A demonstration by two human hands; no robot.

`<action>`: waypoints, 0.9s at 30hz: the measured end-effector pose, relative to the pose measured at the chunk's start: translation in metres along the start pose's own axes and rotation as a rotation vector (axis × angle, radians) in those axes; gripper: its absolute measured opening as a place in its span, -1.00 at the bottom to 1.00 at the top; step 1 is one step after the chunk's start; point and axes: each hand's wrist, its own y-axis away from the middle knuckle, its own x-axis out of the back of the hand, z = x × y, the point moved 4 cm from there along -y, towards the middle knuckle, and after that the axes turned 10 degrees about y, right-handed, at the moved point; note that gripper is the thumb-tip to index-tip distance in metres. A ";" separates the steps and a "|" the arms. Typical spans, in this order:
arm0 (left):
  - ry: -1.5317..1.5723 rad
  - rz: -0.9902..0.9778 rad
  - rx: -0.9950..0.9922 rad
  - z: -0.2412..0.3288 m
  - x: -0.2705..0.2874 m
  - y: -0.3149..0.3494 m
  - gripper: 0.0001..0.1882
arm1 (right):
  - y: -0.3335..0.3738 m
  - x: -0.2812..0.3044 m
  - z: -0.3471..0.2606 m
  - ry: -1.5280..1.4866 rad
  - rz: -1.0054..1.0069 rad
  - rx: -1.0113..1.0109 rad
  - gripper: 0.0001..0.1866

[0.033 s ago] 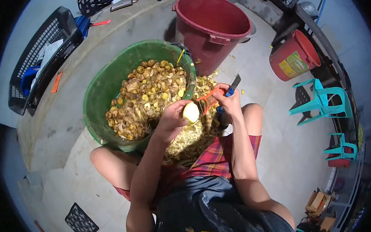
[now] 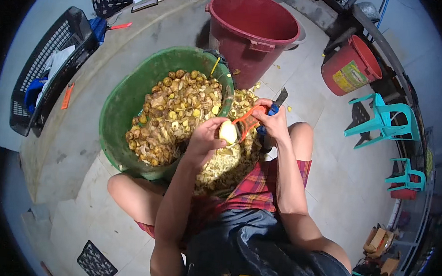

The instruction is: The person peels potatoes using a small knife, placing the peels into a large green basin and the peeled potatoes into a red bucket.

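Note:
My left hand [image 2: 205, 141] is closed round a pale, peeled potato [image 2: 228, 132], its fingers gripping the far and near sides. In my right hand [image 2: 273, 122] is an orange peeler [image 2: 247, 122], whose head meets the potato's right side. A dark blade [image 2: 281, 97] with blue beside it also sticks out of the right hand; how it is held is partly hidden. Beneath both hands lies a heap of pale peelings [image 2: 224, 168]. Left of them stands a green tub [image 2: 117, 117] holding brown, unpeeled-looking potatoes [image 2: 181, 91] mixed with peelings.
Beyond the hands stands a large red bin [image 2: 235, 54]; a smaller red bucket [image 2: 334, 69] is farther right. Turquoise stools [image 2: 384, 116] line the right side. A black crate [image 2: 56, 44] sits at the left, near an orange strip [image 2: 67, 96]. My crossed legs flank the peelings.
The peeler has come slightly left and up, from just beside the potato to against it. My left hand has hardly moved.

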 end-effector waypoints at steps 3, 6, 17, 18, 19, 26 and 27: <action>-0.022 -0.001 0.006 -0.001 -0.005 -0.001 -0.33 | 0.006 -0.010 -0.021 0.103 -0.014 0.237 -0.85; 0.011 -0.031 0.050 -0.007 -0.006 -0.004 -0.31 | -0.022 0.017 0.032 0.127 0.042 0.129 -0.81; 0.061 0.028 -0.079 -0.004 -0.009 0.000 -0.33 | -0.007 0.001 0.008 0.076 0.070 0.210 -0.80; 0.164 0.021 -0.047 -0.004 -0.010 -0.003 -0.33 | -0.016 0.007 0.016 0.066 0.076 0.123 -0.80; 0.267 0.013 -0.015 -0.004 -0.012 -0.005 -0.32 | -0.016 0.015 0.023 0.035 0.065 0.097 -0.82; 0.079 0.044 -0.034 0.001 -0.012 0.000 -0.30 | -0.005 0.001 -0.003 0.052 0.030 0.125 -0.80; 0.156 -0.006 -0.017 0.000 -0.012 -0.002 -0.30 | -0.011 0.006 0.003 0.100 0.044 0.121 -0.79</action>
